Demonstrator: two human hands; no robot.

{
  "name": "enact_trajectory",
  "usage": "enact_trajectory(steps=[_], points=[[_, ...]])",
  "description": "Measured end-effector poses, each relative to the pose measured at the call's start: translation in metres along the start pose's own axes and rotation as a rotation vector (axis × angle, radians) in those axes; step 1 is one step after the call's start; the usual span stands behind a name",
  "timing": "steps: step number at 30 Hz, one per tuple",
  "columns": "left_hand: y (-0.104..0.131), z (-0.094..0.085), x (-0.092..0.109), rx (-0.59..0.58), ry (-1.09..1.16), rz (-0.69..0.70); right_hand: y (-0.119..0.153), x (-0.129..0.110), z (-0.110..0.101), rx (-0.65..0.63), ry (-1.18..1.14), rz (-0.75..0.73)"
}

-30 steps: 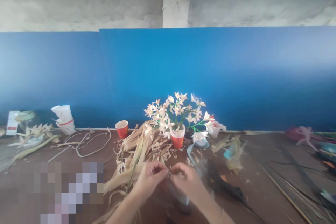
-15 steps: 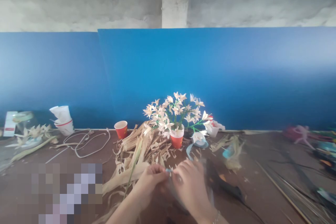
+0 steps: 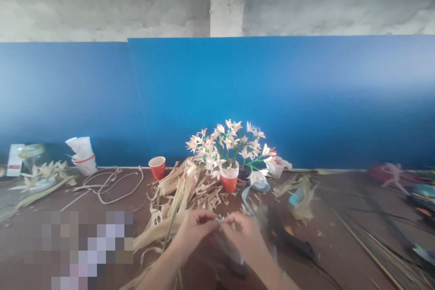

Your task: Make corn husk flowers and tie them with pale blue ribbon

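Note:
My left hand (image 3: 194,232) and my right hand (image 3: 243,233) meet low in the centre, fingertips almost touching. Thumb and fingers of both are pinched on a small pale blue piece (image 3: 218,220), too small to tell its exact kind. Just beyond them, a red and white paper cup (image 3: 229,182) holds a bunch of cream flowers (image 3: 217,145) on green stems. A pale blue ribbon (image 3: 247,197) trails from beside that cup toward my right hand. Dry corn husks (image 3: 185,186) lie in a heap beyond my left hand.
A blurred black tool (image 3: 294,240) with a cord lies right of my right hand. Thin sticks (image 3: 370,249) lie farther right. At the back left are another red cup (image 3: 157,167), a white cable (image 3: 112,190) and a white cup (image 3: 84,163). A blue partition (image 3: 217,86) stands behind.
My right hand has turned and lowered slightly, so its fingers now pinch more visibly at the pale blue piece. My left hand stays nearly in place.

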State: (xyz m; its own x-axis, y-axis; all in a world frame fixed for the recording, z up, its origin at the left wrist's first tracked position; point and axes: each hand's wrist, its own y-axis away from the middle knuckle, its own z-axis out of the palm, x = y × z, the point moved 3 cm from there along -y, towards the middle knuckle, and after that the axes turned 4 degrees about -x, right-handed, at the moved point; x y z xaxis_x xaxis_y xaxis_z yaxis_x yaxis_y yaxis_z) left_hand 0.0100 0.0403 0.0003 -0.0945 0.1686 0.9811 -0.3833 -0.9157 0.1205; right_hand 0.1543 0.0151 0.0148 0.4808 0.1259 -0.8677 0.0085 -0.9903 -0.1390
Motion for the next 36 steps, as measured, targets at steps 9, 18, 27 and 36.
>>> enact_trajectory(steps=[9,18,27,36], points=[[0.009,0.008,0.008,-0.091,-0.025,0.036,0.005,0.007,0.008,-0.504,-0.831,0.318],[0.003,0.004,0.002,0.023,-0.08,0.032,0.005,-0.008,-0.004,-0.013,0.064,-0.131],[0.002,0.002,0.0,0.043,-0.084,0.028,0.013,-0.021,-0.005,0.227,0.486,-0.59],[0.009,0.014,0.006,0.042,0.177,0.015,0.017,-0.026,-0.007,0.262,0.524,-0.565]])
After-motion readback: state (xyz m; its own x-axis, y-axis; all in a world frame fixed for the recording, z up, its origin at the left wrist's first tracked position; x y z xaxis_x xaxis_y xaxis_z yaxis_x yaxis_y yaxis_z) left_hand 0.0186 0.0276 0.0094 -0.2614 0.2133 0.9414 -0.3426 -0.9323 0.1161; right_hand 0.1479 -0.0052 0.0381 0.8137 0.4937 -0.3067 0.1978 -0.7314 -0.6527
